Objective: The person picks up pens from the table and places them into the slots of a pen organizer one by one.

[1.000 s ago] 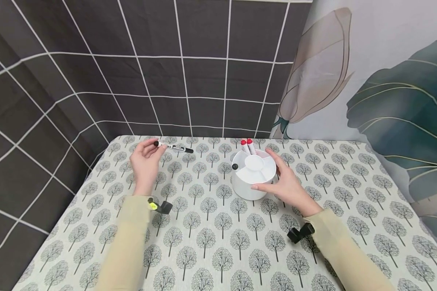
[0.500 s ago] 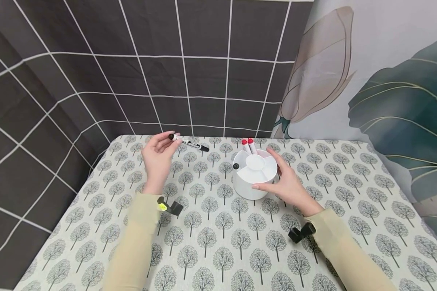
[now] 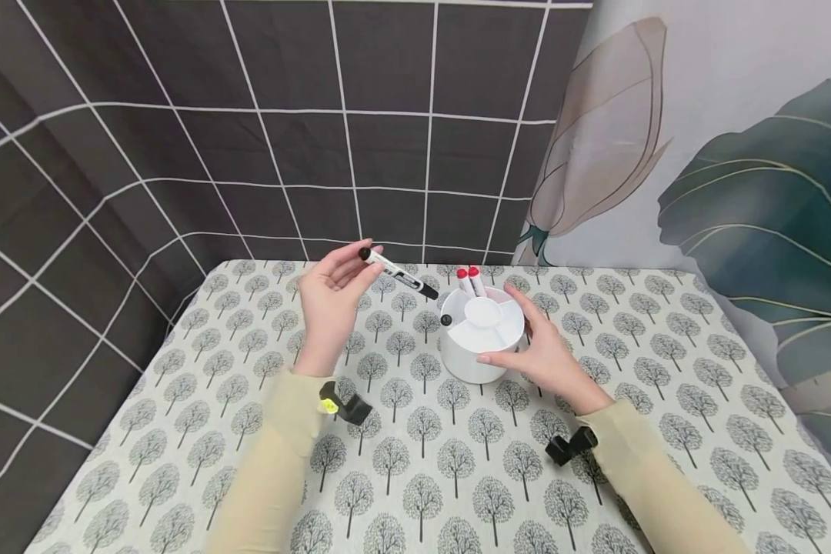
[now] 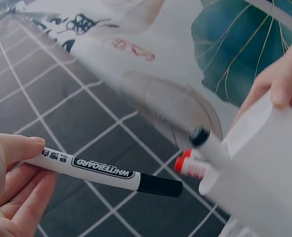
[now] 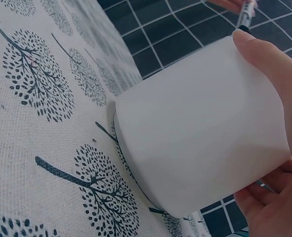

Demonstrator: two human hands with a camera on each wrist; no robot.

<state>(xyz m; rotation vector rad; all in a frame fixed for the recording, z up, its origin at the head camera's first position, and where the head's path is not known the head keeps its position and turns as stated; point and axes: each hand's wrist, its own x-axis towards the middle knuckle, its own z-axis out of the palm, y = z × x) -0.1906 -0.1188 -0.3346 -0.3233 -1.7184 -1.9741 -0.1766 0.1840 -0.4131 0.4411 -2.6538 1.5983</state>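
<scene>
My left hand (image 3: 332, 308) pinches a black-capped whiteboard marker (image 3: 398, 275) by its rear end, between thumb and fingers. The marker slants down to the right, its cap just left of the white round pen organizer (image 3: 474, 362) and apart from it. With thumb in front and fingers behind, my right hand (image 3: 550, 354) grips the organizer, which stands on the table. Two red-ended markers (image 3: 468, 282) lean in its back compartment. A black-ended marker (image 4: 200, 137) is in the left compartment. The organizer's smooth wall (image 5: 200, 128) fills much of the right wrist view.
A cloth with a tree print covers the table (image 3: 388, 462). Behind it hangs a dark grid-patterned curtain (image 3: 388, 146), with a floral curtain (image 3: 720, 154) at the right. Each wrist wears a small black camera (image 3: 571, 445).
My left hand has carried the black-capped marker to the right, towards the organizer, and the marker now tilts more steeply. My right hand has stayed on the organizer.
</scene>
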